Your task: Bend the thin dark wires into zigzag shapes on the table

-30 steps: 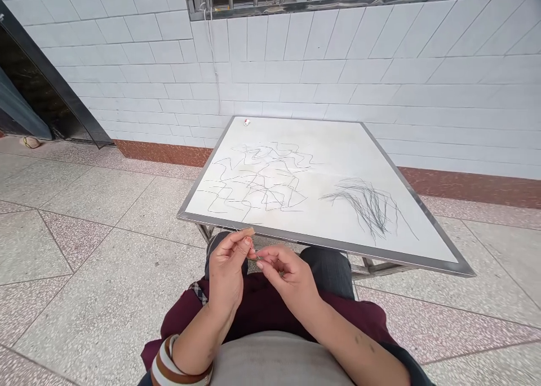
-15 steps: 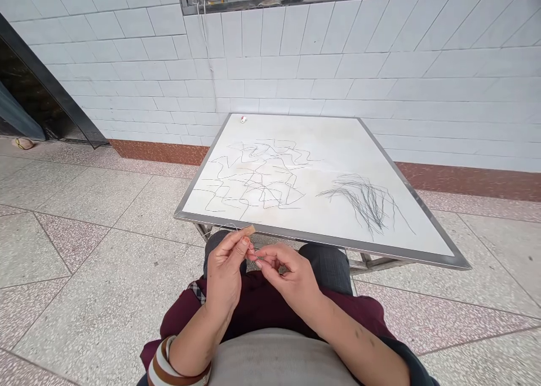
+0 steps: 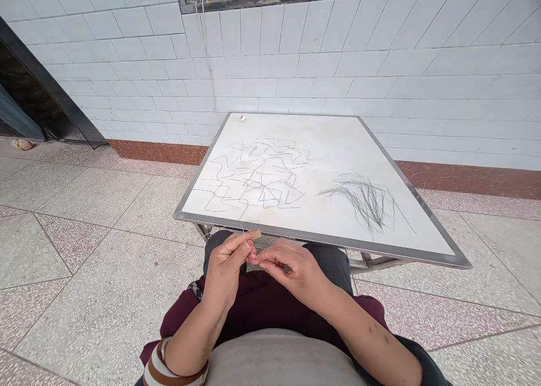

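Note:
My left hand (image 3: 228,262) is closed, thumb against fingers, around a small tan flat piece (image 3: 256,234) that looks like wood or card. A thin wire (image 3: 242,226) loops up from the same fingers, over the near table edge. My right hand (image 3: 291,267) is pinched at the left fingertips, apparently on the wire's end, though the fingers mostly cover it. Both hands are above my lap. Ahead on the white table (image 3: 333,141), bent dark wires (image 3: 270,189) are spread at the left, and a bundle of straighter wires (image 3: 369,203) lies at the right.
A tiny white-and-red object (image 3: 243,119) sits at the table's far left corner. The table has a grey metal rim (image 3: 313,242) close to my knees and stands near a white tiled wall (image 3: 274,65). A dark doorway (image 3: 25,93) is at the left.
The tan piece has shifted slightly right and down with my left fingers. My right hand has turned a little, its fingers now closer together at the left fingertips. The wires on the table are unmoved.

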`<state>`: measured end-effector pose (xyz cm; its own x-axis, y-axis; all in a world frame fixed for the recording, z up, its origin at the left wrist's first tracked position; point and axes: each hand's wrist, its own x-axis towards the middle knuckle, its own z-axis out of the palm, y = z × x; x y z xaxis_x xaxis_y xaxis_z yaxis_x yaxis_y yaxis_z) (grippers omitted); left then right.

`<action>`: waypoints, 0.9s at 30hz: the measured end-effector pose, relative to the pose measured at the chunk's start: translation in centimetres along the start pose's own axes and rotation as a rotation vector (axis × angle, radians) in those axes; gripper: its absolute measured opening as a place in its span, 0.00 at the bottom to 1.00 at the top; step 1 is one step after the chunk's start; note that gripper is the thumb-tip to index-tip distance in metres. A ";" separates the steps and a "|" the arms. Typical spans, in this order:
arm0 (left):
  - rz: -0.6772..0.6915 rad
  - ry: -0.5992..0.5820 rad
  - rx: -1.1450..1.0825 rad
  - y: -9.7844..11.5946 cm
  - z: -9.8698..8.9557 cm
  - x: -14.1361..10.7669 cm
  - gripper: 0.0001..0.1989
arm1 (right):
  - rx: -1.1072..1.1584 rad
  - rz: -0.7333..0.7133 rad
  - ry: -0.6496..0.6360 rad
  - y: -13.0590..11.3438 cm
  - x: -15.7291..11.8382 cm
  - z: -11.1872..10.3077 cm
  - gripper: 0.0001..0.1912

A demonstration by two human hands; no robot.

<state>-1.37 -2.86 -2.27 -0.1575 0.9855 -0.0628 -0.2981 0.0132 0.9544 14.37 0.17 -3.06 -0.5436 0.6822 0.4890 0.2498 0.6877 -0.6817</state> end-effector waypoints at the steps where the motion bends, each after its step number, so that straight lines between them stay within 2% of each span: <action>1: 0.003 -0.005 -0.004 0.0 0.0 0.0 0.13 | -0.009 -0.020 -0.007 0.0 0.1 -0.2 0.10; 9: 0.046 -0.053 0.089 0.1 0.0 0.3 0.12 | -0.199 -0.143 -0.178 -0.4 1.0 -2.6 0.12; 14: 0.086 -0.090 0.297 0.3 -0.4 0.5 0.13 | -0.260 -0.154 -0.213 -0.4 1.2 -3.0 0.13; 18: 0.099 -0.100 0.361 0.2 -0.4 0.6 0.14 | -0.311 -0.201 -0.283 -0.8 1.7 -3.1 0.14; 24: 0.060 -0.083 0.324 -0.8 -0.2 0.8 0.14 | -0.260 -0.264 -0.278 0.0 2.2 -3.4 0.13; 27: 0.027 -0.032 0.255 -1.3 -0.3 1.1 0.15 | -0.266 -0.214 -0.158 1.2 1.7 -2.7 0.09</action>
<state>-1.44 -1.90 -3.70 -0.1307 0.9909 -0.0306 -0.0464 0.0248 0.9986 15.92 2.80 -1.53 -0.7178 0.4833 0.5012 0.3053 0.8654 -0.3973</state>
